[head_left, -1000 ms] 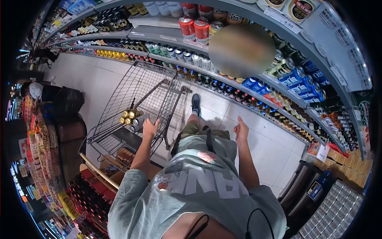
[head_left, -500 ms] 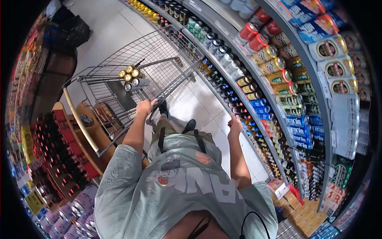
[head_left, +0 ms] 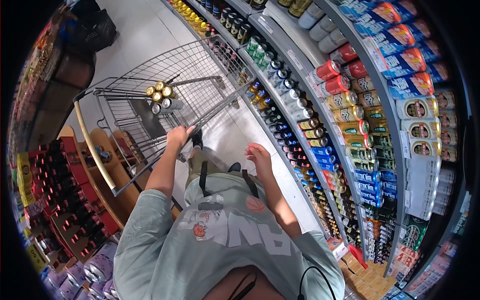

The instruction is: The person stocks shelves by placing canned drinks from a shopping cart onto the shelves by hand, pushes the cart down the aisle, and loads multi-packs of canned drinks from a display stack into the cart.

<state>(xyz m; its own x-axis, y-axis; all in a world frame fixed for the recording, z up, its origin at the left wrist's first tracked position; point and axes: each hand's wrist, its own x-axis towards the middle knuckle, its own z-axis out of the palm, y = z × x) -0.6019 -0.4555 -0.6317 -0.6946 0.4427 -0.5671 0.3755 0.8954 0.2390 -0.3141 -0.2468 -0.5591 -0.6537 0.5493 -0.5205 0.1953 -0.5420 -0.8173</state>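
Note:
My left hand (head_left: 178,136) is closed around the near side rim of a wire shopping cart (head_left: 150,65). Inside the cart, close to its handle end, sit several gold-topped cans (head_left: 161,90) beside silver cans (head_left: 167,105). My right hand (head_left: 258,154) hangs in the air over the floor, between the cart and the drink shelves, its fingers loosely bent and apart. Nothing shows in it. The cart's pale handle (head_left: 92,145) lies to the left, untouched.
Shelves of canned drinks (head_left: 345,107) and bottles (head_left: 287,132) curve along my right. On my left stands a wooden rack (head_left: 75,170) with dark bottles (head_left: 80,210). A black basket (head_left: 96,30) is at the far left. Tiled floor (head_left: 145,20) runs ahead.
My right hand has come away from the shelf side, moving left and inward toward my body. The left hand keeps its grip on the cart, and the view has shifted slightly.

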